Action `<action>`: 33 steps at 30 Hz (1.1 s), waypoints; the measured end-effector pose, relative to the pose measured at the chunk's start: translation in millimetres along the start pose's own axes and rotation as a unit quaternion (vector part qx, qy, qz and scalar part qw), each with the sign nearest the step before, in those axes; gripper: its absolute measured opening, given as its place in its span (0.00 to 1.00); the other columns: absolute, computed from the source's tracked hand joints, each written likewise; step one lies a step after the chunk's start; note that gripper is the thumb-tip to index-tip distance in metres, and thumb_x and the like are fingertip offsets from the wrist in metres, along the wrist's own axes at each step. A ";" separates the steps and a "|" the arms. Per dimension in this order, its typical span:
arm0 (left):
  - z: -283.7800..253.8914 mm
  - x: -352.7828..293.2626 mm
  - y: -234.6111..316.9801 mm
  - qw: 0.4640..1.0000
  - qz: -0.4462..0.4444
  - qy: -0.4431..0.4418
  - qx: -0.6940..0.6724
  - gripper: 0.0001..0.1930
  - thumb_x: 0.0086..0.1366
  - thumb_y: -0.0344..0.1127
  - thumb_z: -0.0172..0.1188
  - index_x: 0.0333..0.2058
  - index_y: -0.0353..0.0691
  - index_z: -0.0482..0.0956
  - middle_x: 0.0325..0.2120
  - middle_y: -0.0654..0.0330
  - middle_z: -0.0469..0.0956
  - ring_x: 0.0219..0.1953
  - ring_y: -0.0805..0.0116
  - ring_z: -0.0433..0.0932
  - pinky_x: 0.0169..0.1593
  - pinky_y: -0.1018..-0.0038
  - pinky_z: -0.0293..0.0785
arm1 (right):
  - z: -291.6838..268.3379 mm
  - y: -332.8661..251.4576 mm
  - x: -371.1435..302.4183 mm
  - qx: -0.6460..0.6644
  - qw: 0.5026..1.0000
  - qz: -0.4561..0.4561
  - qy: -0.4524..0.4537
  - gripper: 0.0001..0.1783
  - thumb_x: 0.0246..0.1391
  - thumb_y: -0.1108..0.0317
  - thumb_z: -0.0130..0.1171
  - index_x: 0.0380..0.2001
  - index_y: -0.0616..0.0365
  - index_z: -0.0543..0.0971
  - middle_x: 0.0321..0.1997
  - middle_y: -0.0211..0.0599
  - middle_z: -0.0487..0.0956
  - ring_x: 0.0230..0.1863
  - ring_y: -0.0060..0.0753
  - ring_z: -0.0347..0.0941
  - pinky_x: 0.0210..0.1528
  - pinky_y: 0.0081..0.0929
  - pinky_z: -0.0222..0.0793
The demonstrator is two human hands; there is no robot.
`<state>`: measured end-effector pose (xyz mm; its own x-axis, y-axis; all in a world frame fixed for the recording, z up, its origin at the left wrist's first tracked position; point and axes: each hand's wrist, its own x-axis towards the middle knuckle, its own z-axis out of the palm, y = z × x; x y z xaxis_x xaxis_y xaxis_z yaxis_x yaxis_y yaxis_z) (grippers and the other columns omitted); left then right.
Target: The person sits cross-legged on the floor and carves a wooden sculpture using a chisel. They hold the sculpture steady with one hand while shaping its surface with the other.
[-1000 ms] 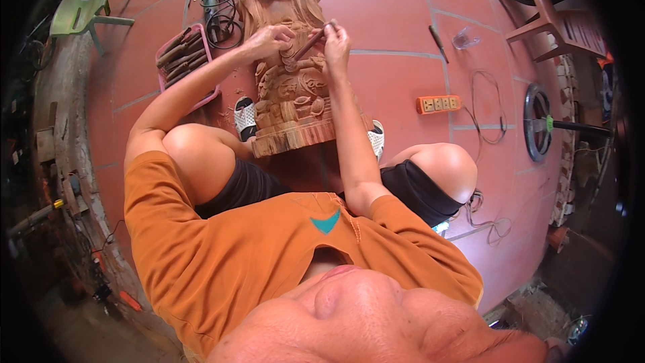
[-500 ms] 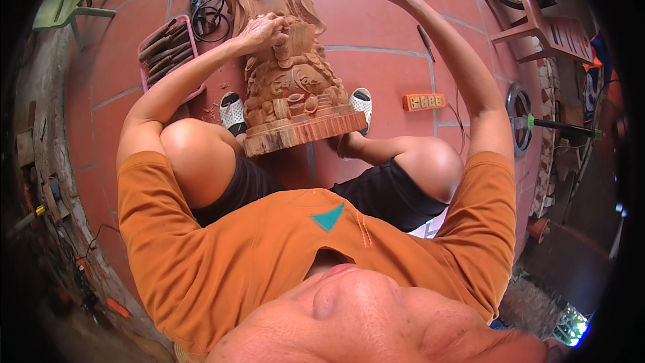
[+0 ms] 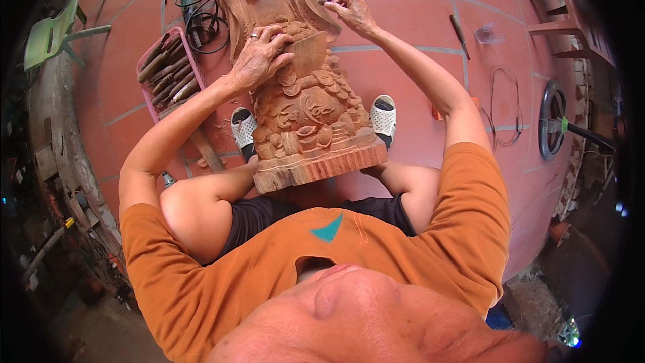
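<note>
A carved wooden sculpture (image 3: 316,104) lies between my knees, its flat base toward me and its far end cut off by the top edge. My left hand (image 3: 262,60), a ring on one finger, rests on its middle with the fingers apart and bent over the carved surface. Beside the carving's far right edge, my right hand (image 3: 353,12) is closed in a pinch. A small dark piece (image 3: 322,1) shows at its fingertips, too small to name. Whether that piece touches the wood, I cannot tell.
On the left, a pink basket (image 3: 196,60) holds several wooden-handled tools. A corded power tool (image 3: 190,7) lies beyond it. To the right are a slim tool (image 3: 459,35), a clear cup (image 3: 489,33) and a brown chair (image 3: 571,23). A green chair (image 3: 54,33) stands far left.
My right hand has come down and inward to the carving's right side. The left hand's fingers have spread on the wood. The view has shifted, with the carving appearing nearer.
</note>
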<state>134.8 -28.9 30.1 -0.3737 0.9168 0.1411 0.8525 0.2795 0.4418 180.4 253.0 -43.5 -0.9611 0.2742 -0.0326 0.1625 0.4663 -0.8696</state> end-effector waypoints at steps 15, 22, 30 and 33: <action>9.7 -3.6 2.0 0.998 0.001 0.056 0.008 0.18 0.60 0.40 0.58 0.48 0.43 0.73 0.47 0.54 0.66 0.52 0.52 0.63 0.57 0.61 0.62 | 27.8 -15.0 2.2 -0.085 0.988 -0.066 0.111 0.12 0.53 0.56 0.59 0.31 0.53 0.78 0.35 0.36 0.80 0.37 0.40 0.78 0.39 0.36 0.72; 12.5 -1.9 -0.6 0.998 0.010 0.067 0.004 0.17 0.60 0.43 0.58 0.46 0.45 0.74 0.47 0.56 0.67 0.53 0.53 0.63 0.57 0.60 0.60 | 33.5 -23.9 32.7 -0.123 0.981 -0.064 0.137 0.13 0.53 0.57 0.59 0.32 0.55 0.78 0.36 0.39 0.80 0.38 0.43 0.78 0.40 0.38 0.71; 10.4 5.2 5.5 0.997 0.034 0.070 0.031 0.15 0.58 0.37 0.57 0.43 0.39 0.73 0.47 0.55 0.68 0.54 0.53 0.63 0.57 0.60 0.58 | 24.0 -15.4 -17.0 -0.093 0.991 -0.010 0.093 0.13 0.54 0.56 0.58 0.32 0.55 0.77 0.35 0.37 0.79 0.38 0.41 0.77 0.40 0.37 0.71; 18.0 7.0 2.8 0.997 0.026 0.078 0.007 0.15 0.58 0.37 0.57 0.42 0.39 0.73 0.47 0.55 0.68 0.55 0.55 0.63 0.56 0.61 0.57 | 31.5 -12.4 -7.0 -0.082 0.988 -0.048 0.123 0.13 0.54 0.57 0.57 0.32 0.55 0.77 0.35 0.38 0.79 0.38 0.42 0.77 0.40 0.38 0.71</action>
<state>141.1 -16.6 16.4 -0.3811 0.8746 0.2998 0.8764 0.2386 0.4183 178.1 218.8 -48.0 -0.8941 0.4080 0.1847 0.1257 0.6244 -0.7709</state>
